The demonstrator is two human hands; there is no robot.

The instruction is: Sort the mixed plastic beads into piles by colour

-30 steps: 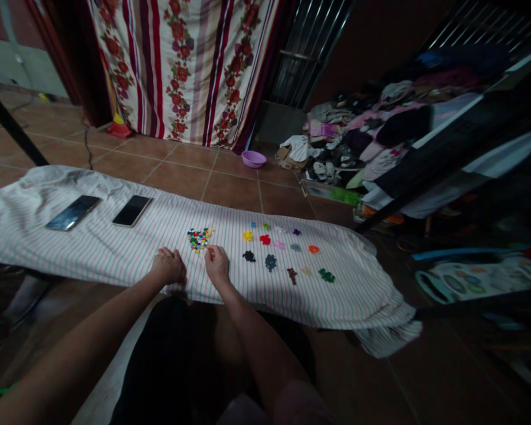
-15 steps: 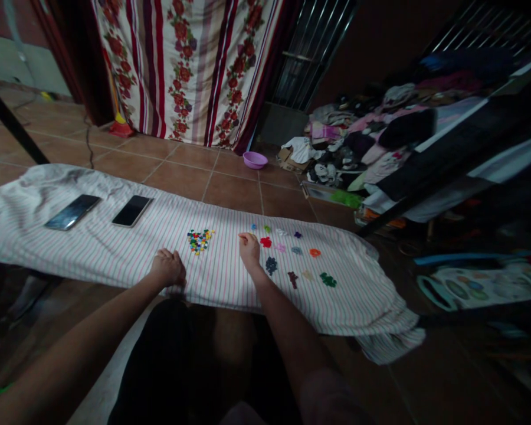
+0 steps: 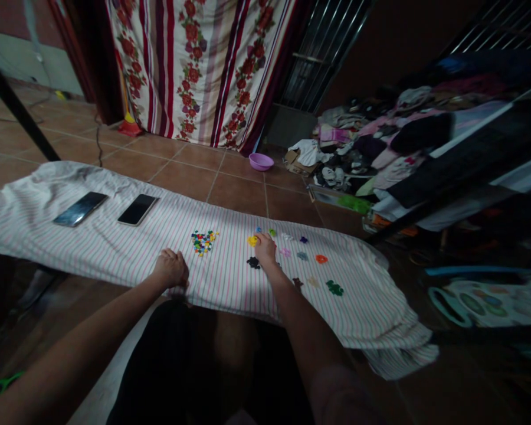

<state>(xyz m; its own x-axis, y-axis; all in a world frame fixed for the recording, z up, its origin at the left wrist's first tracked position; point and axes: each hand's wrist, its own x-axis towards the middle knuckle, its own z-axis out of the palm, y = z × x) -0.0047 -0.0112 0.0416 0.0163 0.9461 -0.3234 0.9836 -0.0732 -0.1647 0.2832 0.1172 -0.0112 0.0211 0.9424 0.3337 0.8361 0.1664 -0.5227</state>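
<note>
On a striped cloth (image 3: 223, 283) lies a mixed pile of small coloured pieces (image 3: 202, 242). My left hand (image 3: 171, 268) rests on the cloth to the lower left of that pile, its fingers curled; what they hold, if anything, is hidden. My right hand (image 3: 265, 248) has its fingers pinched together beside the small yellow heap (image 3: 252, 241), and anything between them is too small to make out. Single-colour heaps lie around it: black (image 3: 253, 262), pink (image 3: 285, 252), grey (image 3: 302, 256), orange (image 3: 321, 259) and dark green (image 3: 335, 287).
Two phones, one (image 3: 80, 209) at the far left and one (image 3: 138, 210) nearer the pile, lie on the cloth. Beyond it, a purple basin (image 3: 261, 162) stands on the tiled floor. Clothes (image 3: 376, 139) are heaped at the back right.
My right hand has moved right from the gap beside the mixed pile to the small heaps, uncovering the yellow and black ones and covering the red one. The view has shifted slightly.
</note>
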